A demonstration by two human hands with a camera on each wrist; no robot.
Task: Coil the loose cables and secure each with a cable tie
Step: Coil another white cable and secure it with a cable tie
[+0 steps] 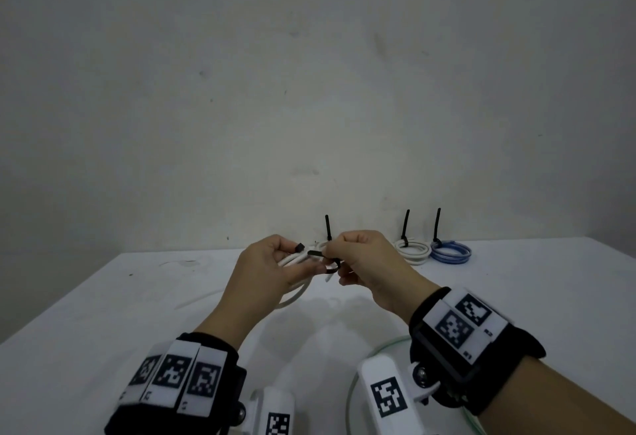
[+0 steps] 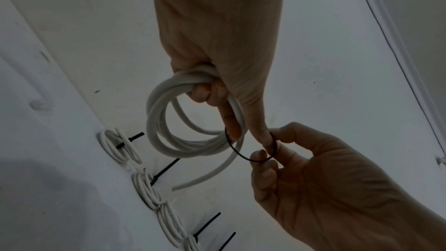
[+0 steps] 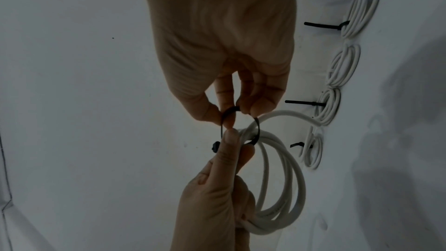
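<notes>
My left hand (image 1: 275, 262) grips a coil of white cable (image 1: 296, 259) above the white table (image 1: 103, 314), fingers curled through its loops. A black cable tie (image 1: 315, 253) loops around the bundle. Its square head (image 1: 300, 247) sticks up by my left thumb. My right hand (image 1: 358, 259) pinches the tie's strap between thumb and fingers, right beside the left. In the left wrist view the tie (image 2: 241, 156) forms a thin wide loop around the coil (image 2: 169, 121). The right wrist view shows the strap (image 3: 228, 111) pinched over the coil (image 3: 289, 188).
Tied coils lie in a row along the back wall: a white coil (image 1: 412, 251) and a blue coil (image 1: 451, 252), black tie tails standing up. A further tail (image 1: 327, 227) rises behind my hands. A loose pale green cable (image 1: 378, 345) curves near my right wrist.
</notes>
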